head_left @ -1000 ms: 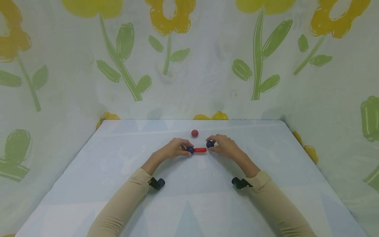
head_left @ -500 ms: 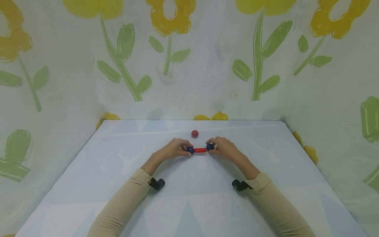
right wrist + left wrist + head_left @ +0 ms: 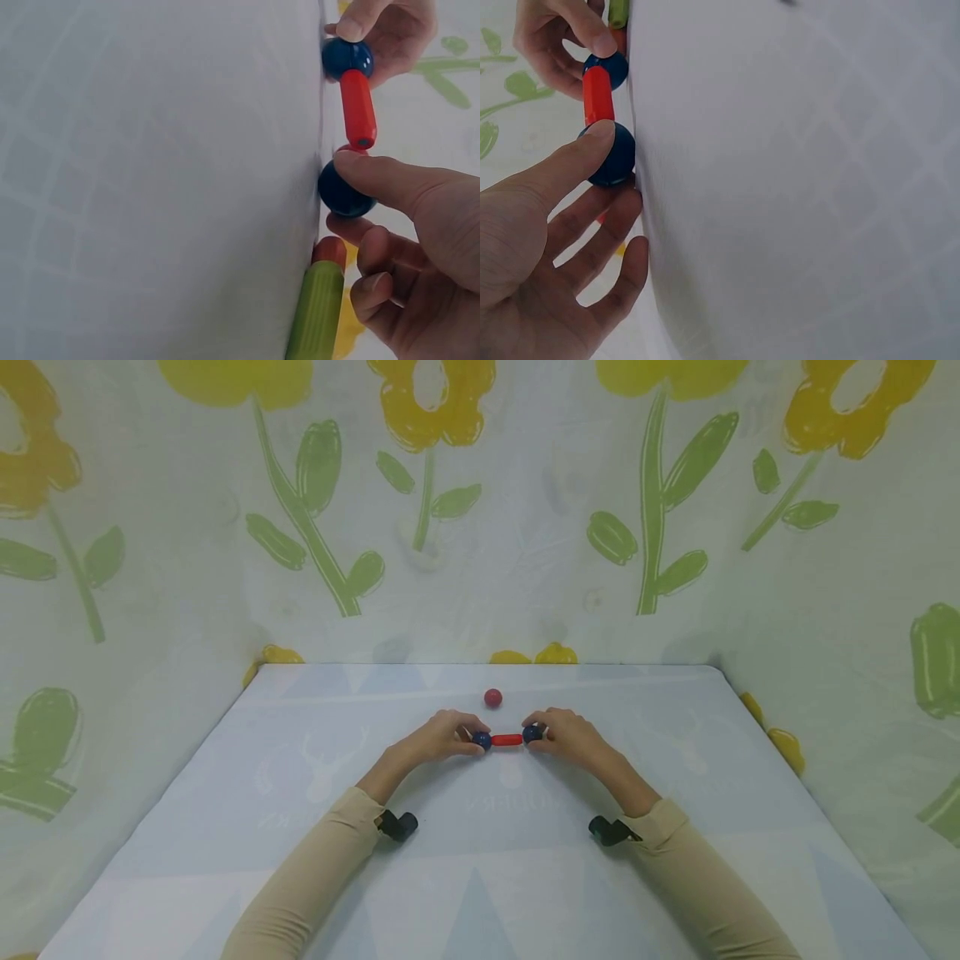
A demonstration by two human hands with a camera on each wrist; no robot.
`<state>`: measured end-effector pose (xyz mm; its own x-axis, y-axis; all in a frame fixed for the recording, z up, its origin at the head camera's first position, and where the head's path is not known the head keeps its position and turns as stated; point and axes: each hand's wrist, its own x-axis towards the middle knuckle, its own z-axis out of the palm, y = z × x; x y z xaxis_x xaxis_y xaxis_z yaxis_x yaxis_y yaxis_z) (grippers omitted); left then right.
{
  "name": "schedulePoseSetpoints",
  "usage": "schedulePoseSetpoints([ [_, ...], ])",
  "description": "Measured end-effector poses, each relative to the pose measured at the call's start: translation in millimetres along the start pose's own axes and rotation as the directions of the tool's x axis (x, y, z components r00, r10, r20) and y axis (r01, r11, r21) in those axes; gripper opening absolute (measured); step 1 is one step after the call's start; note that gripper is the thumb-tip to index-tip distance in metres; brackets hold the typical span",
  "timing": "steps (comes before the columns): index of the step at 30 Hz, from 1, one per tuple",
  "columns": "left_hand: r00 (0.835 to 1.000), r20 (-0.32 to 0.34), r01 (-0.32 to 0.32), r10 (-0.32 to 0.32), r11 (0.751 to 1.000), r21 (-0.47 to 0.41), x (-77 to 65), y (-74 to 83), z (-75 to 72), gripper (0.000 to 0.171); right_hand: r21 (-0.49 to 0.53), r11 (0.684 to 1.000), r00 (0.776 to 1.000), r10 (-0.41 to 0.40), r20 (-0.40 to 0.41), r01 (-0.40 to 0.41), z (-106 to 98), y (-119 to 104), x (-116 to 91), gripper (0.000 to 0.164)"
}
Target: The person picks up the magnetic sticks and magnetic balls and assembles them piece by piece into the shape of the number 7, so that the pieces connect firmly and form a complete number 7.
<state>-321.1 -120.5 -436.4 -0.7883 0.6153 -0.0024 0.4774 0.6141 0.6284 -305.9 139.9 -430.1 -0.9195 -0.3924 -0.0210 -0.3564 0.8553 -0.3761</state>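
My left hand (image 3: 444, 735) pinches a dark blue ball (image 3: 615, 159) between thumb and fingers. From that ball a short red rod (image 3: 507, 740) sticks out to the right. A second blue ball (image 3: 345, 189) is pinched by my right hand (image 3: 572, 735), close to the rod's free end. Whether rod and second ball touch, I cannot tell; a small gap seems to show in the right wrist view. Behind the rod, a red ball (image 3: 492, 697) lies on the table.
A green rod-like piece (image 3: 316, 309) with an orange-red end is seen beside my right hand in the right wrist view. The pale table (image 3: 480, 843) reaches back to a flower-printed curtain (image 3: 517, 568). Dark wrist cameras (image 3: 397, 825) sit at both cuffs.
My right hand has brought its blue ball slightly nearer to me, level with the red rod's end. The left hand, the rod and the red ball have stayed in place.
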Motion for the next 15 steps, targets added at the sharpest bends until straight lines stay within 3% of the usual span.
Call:
schedulePoseSetpoints([
  [15,1.0,-0.01,-0.004,0.004,1.0,0.0,-0.8,1.4,0.8,0.037,0.093,0.995,1.0,0.026,0.012,-0.027,-1.2,-0.4,-1.3,0.039],
])
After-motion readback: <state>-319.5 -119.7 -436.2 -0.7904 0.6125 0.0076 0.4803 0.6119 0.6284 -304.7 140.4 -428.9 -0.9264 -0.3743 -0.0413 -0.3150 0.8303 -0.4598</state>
